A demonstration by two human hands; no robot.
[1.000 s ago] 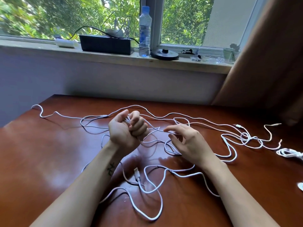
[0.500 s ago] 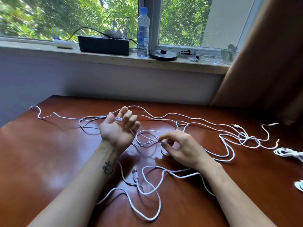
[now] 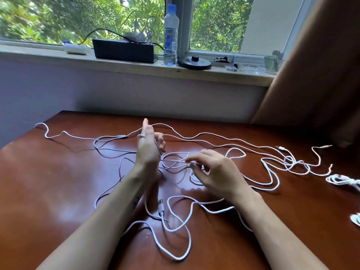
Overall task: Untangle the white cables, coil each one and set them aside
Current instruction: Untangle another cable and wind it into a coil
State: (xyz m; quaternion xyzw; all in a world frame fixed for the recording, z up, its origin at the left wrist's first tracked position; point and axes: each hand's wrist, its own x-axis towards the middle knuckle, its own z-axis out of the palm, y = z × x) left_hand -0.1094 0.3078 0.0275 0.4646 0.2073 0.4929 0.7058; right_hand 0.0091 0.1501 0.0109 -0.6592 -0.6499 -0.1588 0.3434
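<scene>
Tangled white cables (image 3: pixel 268 173) sprawl over the brown wooden table (image 3: pixel 48 191). My left hand (image 3: pixel 148 151) stands edge-on above the tangle, thumb pointing up, fingers loosely bent; a turn of white cable (image 3: pixel 141 135) is looped round the thumb and runs down past the palm. My right hand (image 3: pixel 216 172) hovers low just to the right and pinches a cable strand (image 3: pixel 175 162) between thumb and fingertips. A USB plug (image 3: pixel 160 206) lies between my forearms, with loose loops (image 3: pixel 175 256) near the front edge.
Two coiled white cables lie at the table's right edge, one (image 3: pixel 342 180) further back and one (image 3: pixel 356 220) cut off by the frame. On the windowsill behind stand a black box (image 3: pixel 124 50), a water bottle (image 3: pixel 171 36) and a round black base (image 3: pixel 194 63). A brown curtain (image 3: pixel 321 65) hangs at right.
My left hand opened from a fist and turned upright, keeping a turn of cable on it. My right hand moved left and closed its fingertips on a strand.
</scene>
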